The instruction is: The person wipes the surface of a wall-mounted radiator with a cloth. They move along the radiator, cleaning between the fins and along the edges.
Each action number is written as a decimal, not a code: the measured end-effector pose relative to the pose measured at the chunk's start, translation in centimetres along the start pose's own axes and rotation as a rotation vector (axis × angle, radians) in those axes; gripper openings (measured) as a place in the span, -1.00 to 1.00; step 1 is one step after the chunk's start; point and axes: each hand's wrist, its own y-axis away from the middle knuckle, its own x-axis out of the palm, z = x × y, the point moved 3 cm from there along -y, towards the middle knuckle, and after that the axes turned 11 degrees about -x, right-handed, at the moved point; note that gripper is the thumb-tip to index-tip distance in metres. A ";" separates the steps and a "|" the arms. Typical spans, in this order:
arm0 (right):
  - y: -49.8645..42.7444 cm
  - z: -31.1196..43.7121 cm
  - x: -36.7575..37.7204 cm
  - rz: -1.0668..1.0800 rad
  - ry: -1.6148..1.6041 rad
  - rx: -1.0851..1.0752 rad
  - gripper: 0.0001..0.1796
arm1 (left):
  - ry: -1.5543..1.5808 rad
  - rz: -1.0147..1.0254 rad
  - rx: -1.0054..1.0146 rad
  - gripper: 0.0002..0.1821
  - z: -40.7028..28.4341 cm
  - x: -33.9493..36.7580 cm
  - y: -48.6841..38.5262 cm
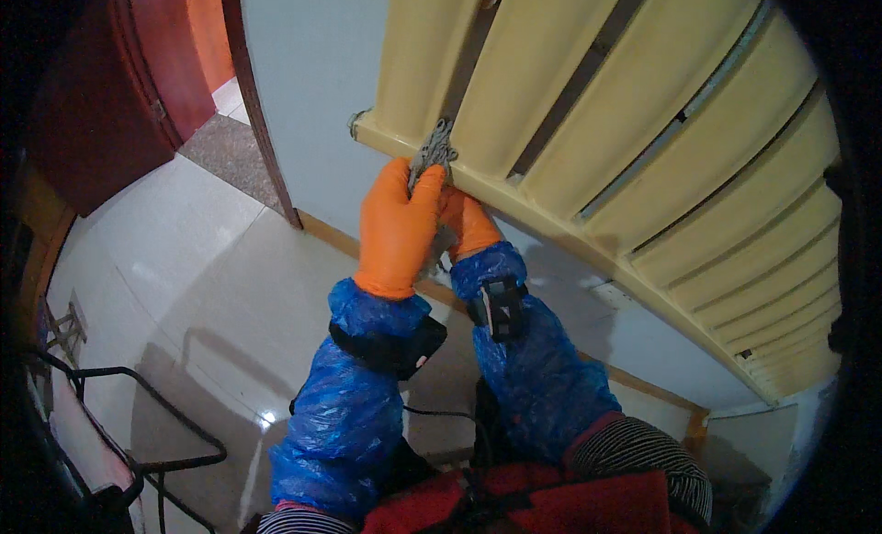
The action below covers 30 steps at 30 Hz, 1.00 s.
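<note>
My left hand, in an orange glove, grips a grey rag between thumb and fingers at the lower edge of a yellow slatted radiator. The rag's bunched top pokes up against the gap between the first two panels. Just to the right and partly behind the left hand, my right hand, also gloved in orange, reaches under the radiator's lower rail. Its fingers are hidden, so its hold cannot be told. Blue plastic sleeves with dark wrist straps cover both forearms.
The radiator runs along a pale wall with a wooden skirting board. A dark red door and doorway stand at upper left. A black metal frame is at lower left on the tiled floor. A thin cable lies below my arms.
</note>
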 end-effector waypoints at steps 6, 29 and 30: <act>1.3 1.4 1.9 -0.184 -0.411 0.270 -0.66 | -0.052 0.083 -0.079 -0.68 0.0 -3.1 3.0; -1.3 -0.4 -1.5 -0.048 -0.553 0.270 -0.65 | 0.144 -0.009 -0.109 -0.73 1.3 -3.0 4.9; -2.0 -0.3 -1.4 0.361 0.123 -0.085 -0.62 | 0.094 -0.039 -0.051 -0.72 1.3 -2.6 4.0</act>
